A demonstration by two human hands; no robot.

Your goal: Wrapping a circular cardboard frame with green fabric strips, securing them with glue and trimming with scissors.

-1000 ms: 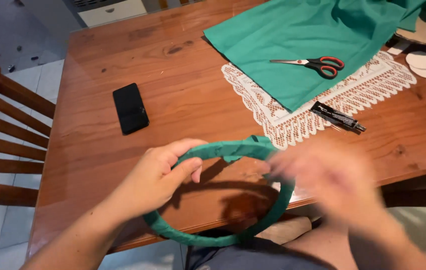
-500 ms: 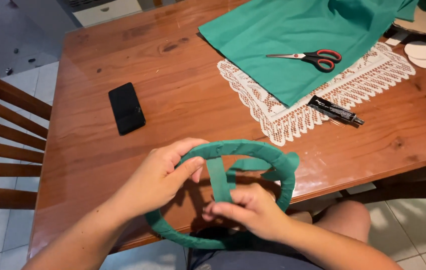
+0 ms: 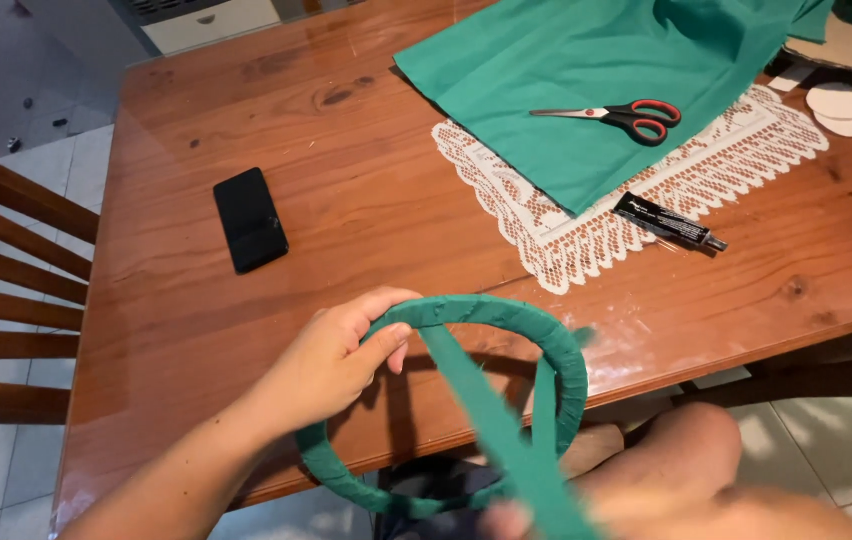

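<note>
the fabric-wrapped ring (image 3: 506, 330) is gripped by the left hand (image 3: 331, 365) over the near edge of the surface (image 3: 366, 200); the green strip (image 3: 486, 410), slack a moment ago, is now pulled taut by the blurred right hand (image 3: 666, 515), its grip unclear.

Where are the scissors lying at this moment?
The scissors lie on the green cloth, upper right of the head view, beyond the black tube.

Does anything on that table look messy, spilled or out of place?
Mostly tidy. One oddity: a whitish smear on the wooden table near its front edge, beside the green fabric-wrapped ring held by the left hand. It may be dried glue; a black tube lies on the lace doily nearby.
</note>
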